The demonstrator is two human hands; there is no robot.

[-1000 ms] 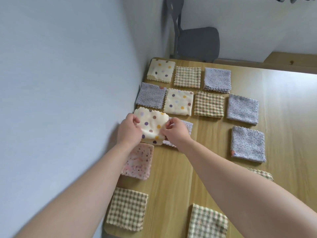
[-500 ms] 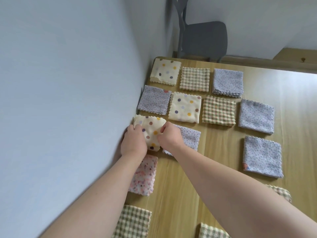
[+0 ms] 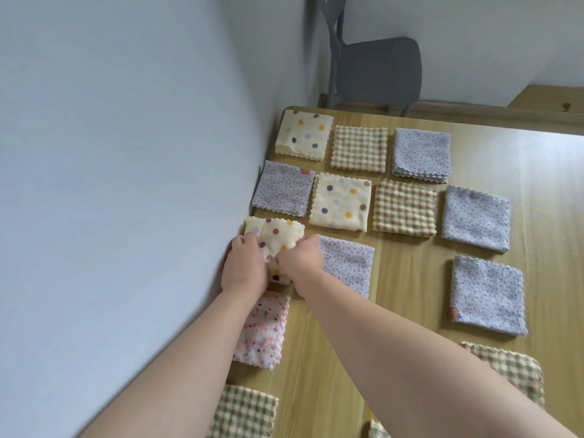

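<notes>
Left hand [image 3: 244,267], right hand [image 3: 301,260]: close together, fingers curled, each pinching the dotted cloth [image 3: 278,233].
Dotted cloth: folded, at the wall edge of the table [image 3: 407,311], just beside the lilac cloth [image 3: 347,263], beyond the pink cloth [image 3: 265,330].
Step, judged: placing it in the grid.
Next: flatten, square up, let go.

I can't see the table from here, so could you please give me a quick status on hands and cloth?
Left hand and right hand grip dotted cloth. Cloth bunched beside the wall. Lilac cloth and pink cloth close by.
</notes>
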